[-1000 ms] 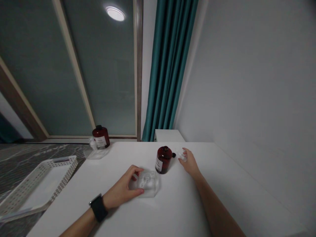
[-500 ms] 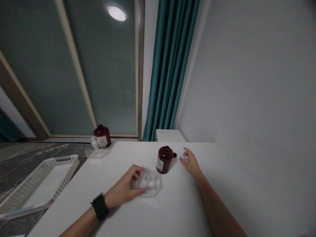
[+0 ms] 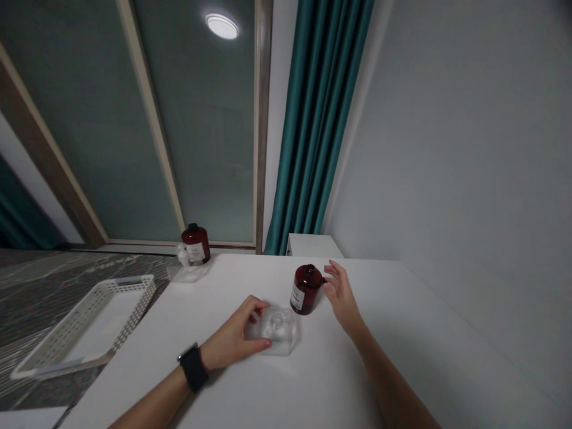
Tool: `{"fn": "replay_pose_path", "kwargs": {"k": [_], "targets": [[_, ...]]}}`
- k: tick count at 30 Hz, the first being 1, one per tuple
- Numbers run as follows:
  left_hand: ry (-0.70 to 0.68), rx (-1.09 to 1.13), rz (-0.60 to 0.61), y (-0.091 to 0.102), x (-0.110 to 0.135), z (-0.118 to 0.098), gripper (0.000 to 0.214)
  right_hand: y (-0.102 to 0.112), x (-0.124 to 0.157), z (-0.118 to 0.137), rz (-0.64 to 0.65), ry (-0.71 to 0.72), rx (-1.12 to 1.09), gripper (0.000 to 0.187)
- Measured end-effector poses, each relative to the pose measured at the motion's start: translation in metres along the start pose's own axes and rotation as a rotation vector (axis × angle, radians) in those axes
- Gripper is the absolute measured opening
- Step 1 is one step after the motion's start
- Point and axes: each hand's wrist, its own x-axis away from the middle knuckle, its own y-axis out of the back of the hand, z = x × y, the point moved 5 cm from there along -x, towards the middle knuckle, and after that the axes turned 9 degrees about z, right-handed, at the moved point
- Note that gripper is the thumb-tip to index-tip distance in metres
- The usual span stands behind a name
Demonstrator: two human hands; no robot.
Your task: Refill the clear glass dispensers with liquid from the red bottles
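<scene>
Clear, square, see-through container [image 3: 277, 328]: located on the white, smooth-topped table [image 3: 268, 393], in front of the bare left hand [image 3: 232, 339]. The left hand holds it at the near and far edges, thumb on one and fingers on the other; a black, square-faced wristwatch [image 3: 193, 368] is worn on that wrist. Just beyond the container, slightly to the right, stands a dark red-brown, round-shouldered bottle [image 3: 309, 291] with a white label [image 3: 297, 297], upright. The bare right hand [image 3: 343, 302] is at the bottle's right side, fingers curved and moderately parted, close to a small black cap [image 3: 325, 280]; whether it grasps the cap cannot be determined. At the table's far left corner stands a second red-brown bottle [image 3: 203, 239], black-topped, white-labelled, behind a clear flat tray [image 3: 190, 274]. A white, perforated, rectangular basket [image 3: 53, 342] lies left of the table. A teal, pleated curtain [image 3: 319, 119] hangs beyond.
</scene>
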Motion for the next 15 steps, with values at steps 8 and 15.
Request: {"fn": "replay_pose_path", "kwargs": {"k": [8,15], "targets": [[0.04,0.004,0.017,0.001,0.0,-0.005,0.047,-0.026,0.008,0.003,0.187,-0.063,-0.178,0.053],[-0.002,0.005,0.009,0.0,0.001,-0.002,0.047,-0.024,0.007,0.005,0.14,-0.071,-0.102,0.057]]}}
